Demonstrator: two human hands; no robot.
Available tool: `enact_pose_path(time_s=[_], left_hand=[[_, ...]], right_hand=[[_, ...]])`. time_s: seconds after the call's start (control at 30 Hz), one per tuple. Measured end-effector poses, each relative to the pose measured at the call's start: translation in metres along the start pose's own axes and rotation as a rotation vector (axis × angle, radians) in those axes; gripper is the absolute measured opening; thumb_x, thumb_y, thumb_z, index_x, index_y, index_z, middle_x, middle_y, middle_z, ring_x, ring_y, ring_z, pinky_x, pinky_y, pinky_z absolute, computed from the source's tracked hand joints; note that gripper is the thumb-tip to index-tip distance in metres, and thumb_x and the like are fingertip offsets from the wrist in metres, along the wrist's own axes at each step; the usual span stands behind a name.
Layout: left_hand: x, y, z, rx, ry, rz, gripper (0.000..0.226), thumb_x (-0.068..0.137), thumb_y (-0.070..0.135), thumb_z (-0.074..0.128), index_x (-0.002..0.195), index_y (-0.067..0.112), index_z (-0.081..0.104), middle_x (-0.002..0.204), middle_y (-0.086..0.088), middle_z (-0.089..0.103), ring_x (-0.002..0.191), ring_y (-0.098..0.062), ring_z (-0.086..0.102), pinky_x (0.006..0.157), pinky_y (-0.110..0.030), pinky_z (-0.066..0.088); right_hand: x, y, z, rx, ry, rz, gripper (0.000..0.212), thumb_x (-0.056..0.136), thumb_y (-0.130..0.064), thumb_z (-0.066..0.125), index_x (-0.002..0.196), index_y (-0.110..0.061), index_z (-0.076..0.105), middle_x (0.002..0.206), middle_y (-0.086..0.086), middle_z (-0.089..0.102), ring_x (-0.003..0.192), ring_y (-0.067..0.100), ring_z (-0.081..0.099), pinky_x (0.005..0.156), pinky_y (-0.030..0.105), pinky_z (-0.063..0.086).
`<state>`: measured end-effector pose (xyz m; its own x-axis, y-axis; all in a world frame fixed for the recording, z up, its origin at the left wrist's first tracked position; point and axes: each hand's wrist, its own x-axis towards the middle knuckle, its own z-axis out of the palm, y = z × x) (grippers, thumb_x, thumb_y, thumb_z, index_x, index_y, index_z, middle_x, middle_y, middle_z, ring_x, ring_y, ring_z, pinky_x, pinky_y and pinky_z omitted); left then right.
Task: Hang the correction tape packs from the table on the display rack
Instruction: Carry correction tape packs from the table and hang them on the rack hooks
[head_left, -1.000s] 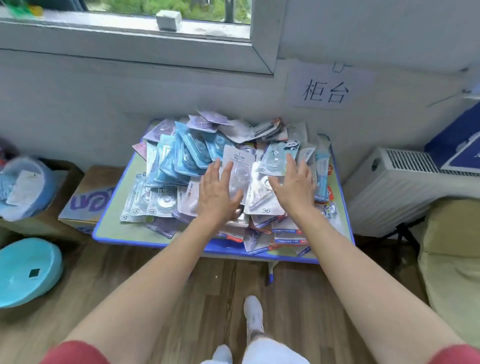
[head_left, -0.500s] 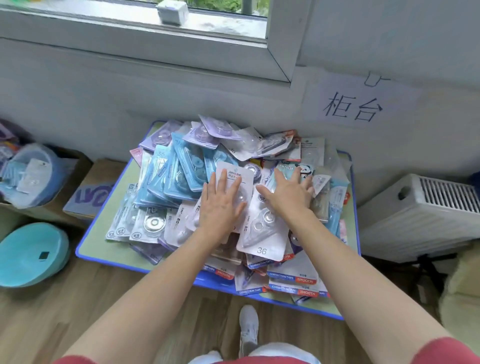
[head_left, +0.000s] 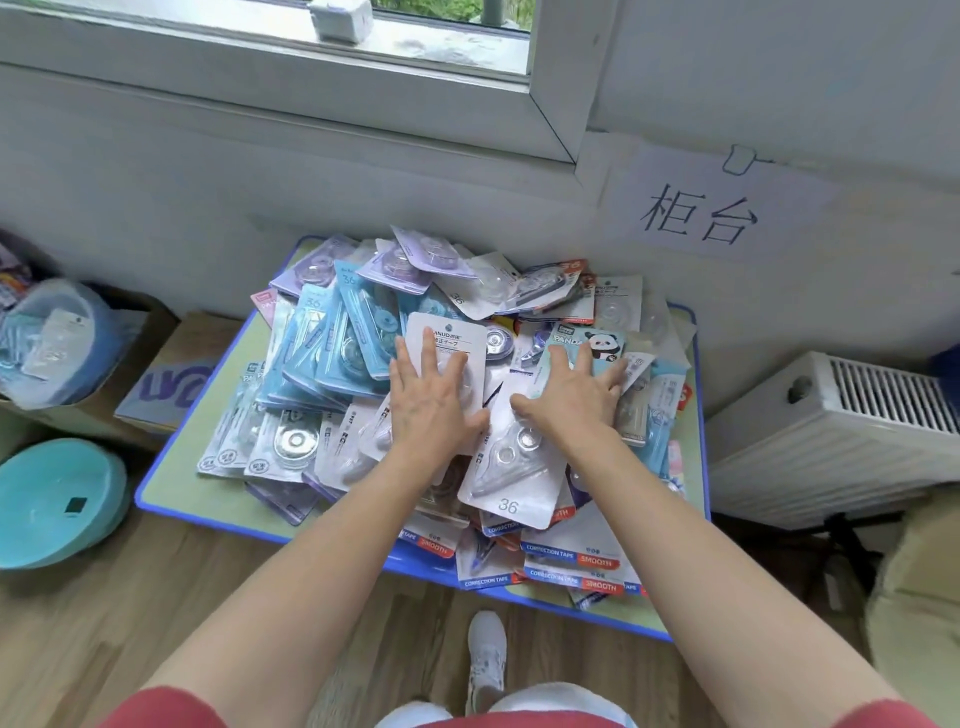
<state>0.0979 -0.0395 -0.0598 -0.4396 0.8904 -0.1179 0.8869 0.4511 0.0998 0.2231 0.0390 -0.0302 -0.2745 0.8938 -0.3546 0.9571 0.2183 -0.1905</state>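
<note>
Both hands (head_left: 498, 402) lie flat on piled packs (head_left: 332, 343).

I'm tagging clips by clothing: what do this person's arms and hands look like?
The left hand and right hand wear no gloves, rings or watch that I can see. A red left sleeve and right sleeve show at the bottom edge; nothing covers the arms below them.

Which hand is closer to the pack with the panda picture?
Right. The right hand lies with its fingers on the panda pack; the left hand rests on a white pack to its left.
</note>
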Motion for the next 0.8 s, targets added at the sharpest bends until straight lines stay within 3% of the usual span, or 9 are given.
enact_pose_path(time_s=[0.23,0.37,0.8], left_hand=[[-0.002,-0.003,-0.005,-0.031,0.033,-0.008,0.077,0.079,0.054,0.062,0.141,0.024,0.028,0.160,-0.009,-0.004,0.144,-0.041,-0.005,0.116,-0.050,0.009],[-0.008,-0.009,-0.011,-0.084,0.015,0.000,0.085,0.080,0.055,0.061,0.148,0.030,0.017,0.160,-0.006,-0.005,0.144,-0.039,-0.008,0.116,-0.049,0.007],[-0.004,-0.022,-0.030,-0.170,0.055,0.261,0.079,0.083,0.051,0.058,0.149,0.032,0.018,0.160,-0.003,-0.004,0.145,-0.036,-0.009,0.117,-0.047,0.004]], right_hand=[[-0.002,0.001,-0.006,0.029,0.003,0.017,0.094,0.082,-0.052,0.062,0.152,-0.022,0.007,0.158,0.015,0.002,0.139,0.050,0.008,0.112,0.050,0.020],[-0.010,0.002,-0.008,0.086,0.013,0.025,0.093,0.082,-0.049,0.062,0.152,-0.024,0.006,0.158,0.014,0.000,0.140,0.048,0.007,0.111,0.051,0.021],[-0.059,-0.012,-0.004,0.290,0.201,0.140,0.090,0.082,-0.042,0.060,0.152,-0.026,0.006,0.159,0.009,-0.005,0.142,0.044,0.002,0.113,0.050,0.016]])
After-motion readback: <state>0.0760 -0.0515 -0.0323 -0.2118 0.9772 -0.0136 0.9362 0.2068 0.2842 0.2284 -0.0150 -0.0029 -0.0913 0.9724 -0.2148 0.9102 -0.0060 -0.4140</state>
